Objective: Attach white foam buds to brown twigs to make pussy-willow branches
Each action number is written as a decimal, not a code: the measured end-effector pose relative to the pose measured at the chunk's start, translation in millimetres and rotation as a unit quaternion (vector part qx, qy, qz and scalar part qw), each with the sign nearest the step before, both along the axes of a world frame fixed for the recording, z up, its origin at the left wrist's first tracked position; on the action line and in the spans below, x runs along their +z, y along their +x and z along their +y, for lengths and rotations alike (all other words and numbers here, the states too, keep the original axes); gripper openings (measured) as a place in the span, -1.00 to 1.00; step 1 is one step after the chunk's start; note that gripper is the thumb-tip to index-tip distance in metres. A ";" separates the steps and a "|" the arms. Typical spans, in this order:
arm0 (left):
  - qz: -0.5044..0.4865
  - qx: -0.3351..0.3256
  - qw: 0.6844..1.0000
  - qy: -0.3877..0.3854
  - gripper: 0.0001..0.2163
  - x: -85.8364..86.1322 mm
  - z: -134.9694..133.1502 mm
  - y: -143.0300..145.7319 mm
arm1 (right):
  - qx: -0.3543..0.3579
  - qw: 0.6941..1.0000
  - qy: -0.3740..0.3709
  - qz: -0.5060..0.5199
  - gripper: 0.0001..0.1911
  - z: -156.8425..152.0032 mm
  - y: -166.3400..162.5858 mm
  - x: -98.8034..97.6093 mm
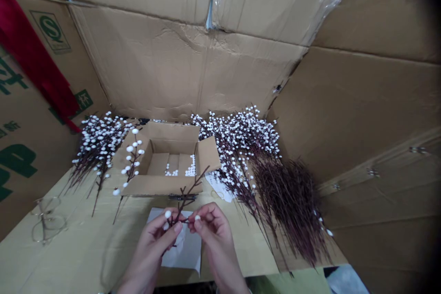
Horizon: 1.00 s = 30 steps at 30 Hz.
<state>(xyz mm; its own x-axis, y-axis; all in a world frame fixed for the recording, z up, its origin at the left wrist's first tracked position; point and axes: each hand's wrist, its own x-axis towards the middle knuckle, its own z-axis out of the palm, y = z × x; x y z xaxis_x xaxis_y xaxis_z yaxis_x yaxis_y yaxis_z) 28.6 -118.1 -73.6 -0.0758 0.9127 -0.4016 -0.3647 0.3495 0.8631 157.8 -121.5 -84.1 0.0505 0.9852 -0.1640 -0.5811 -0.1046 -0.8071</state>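
Note:
My left hand (159,238) pinches a dark brown artificial twig (186,196) whose branching tip points up and right. Two white balls (167,214) sit on the twig near the left fingers. Between the thumb and fingertips of my right hand (213,229) is a white ball (197,218), held at the end of a short side branch. Whether that ball is fixed on the branch I cannot tell. Below both hands lies a white sheet of paper (189,250). Just beyond them stands an open cardboard box (151,184) with loose white balls (190,166) inside.
Bundles of white-berried twigs stand at the left (99,140) and behind the box at right (237,133). A thick pile of bare brown twigs (289,202) lies on the right. Glasses (48,223) rest at the table's left. Tall cardboard walls (155,59) enclose the table.

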 end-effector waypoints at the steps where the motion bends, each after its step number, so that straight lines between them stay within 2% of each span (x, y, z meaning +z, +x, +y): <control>1: -0.005 0.008 1.000 -0.005 -0.59 2.3 0.4 0.7 | -0.002 1.000 0.015 -0.017 -0.73 -0.4 -0.6 -1.2; 5: -0.012 0.050 0.999 -0.019 -0.56 5.2 1.5 1.9 | -0.018 0.997 0.051 -0.059 -0.83 -2.3 -4.6 -5.9; 9: 0.000 0.071 0.997 -0.018 -0.56 1.2 1.9 1.8 | -0.025 0.999 0.023 -0.029 -0.81 -2.8 -9.8 -7.2; 20: 0.036 0.067 0.996 0.039 -0.64 -3.8 3.5 -2.1 | -0.018 0.999 0.026 -0.032 -0.85 0.3 -10.5 -8.1; 24: 0.046 0.056 0.995 0.071 -0.67 -9.8 2.8 -3.5 | -0.008 0.998 0.032 -0.053 -0.84 1.0 -9.1 -8.5; 30: 0.073 0.066 0.989 0.112 -0.70 -20.3 -0.7 -2.3 | -0.031 0.997 0.044 -0.055 -0.85 1.3 -13.7 -11.1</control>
